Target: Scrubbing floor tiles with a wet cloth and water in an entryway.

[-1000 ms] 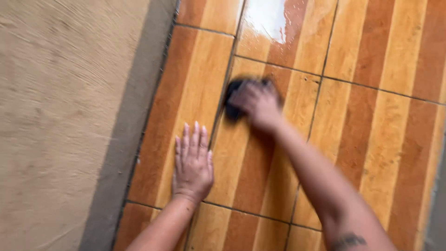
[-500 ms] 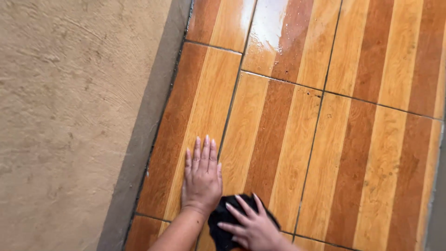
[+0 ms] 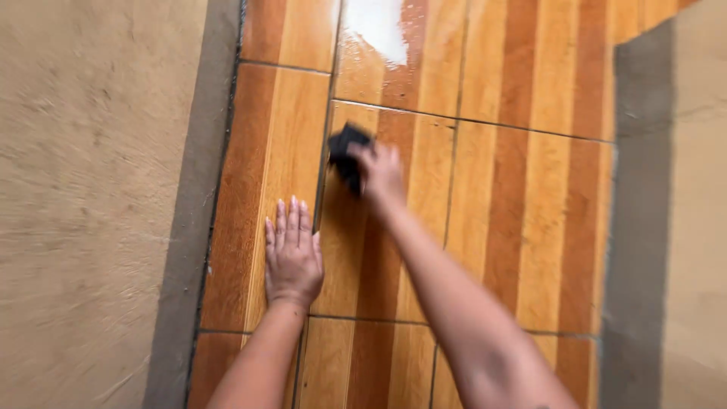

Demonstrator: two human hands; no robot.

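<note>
My right hand (image 3: 381,173) is stretched forward and presses a dark cloth (image 3: 344,154) onto a wood-patterned floor tile (image 3: 500,227). The cloth sticks out to the left of my fingers, near a grout line. My left hand (image 3: 291,255) lies flat on the tiles with its fingers together, palm down, holding nothing. It rests to the left of my right forearm. The view is blurred by motion.
A rough beige plastered wall (image 3: 83,197) with a grey base strip (image 3: 189,227) runs along the left. Another grey strip and beige surface (image 3: 666,212) borders the tiles on the right. A wet, shiny patch (image 3: 379,26) glares on the far tiles.
My right hand has swept the cloth away from me, from beside my left wrist up to the far tile. The left hand stays planted. The view has shifted to show the right wall.
</note>
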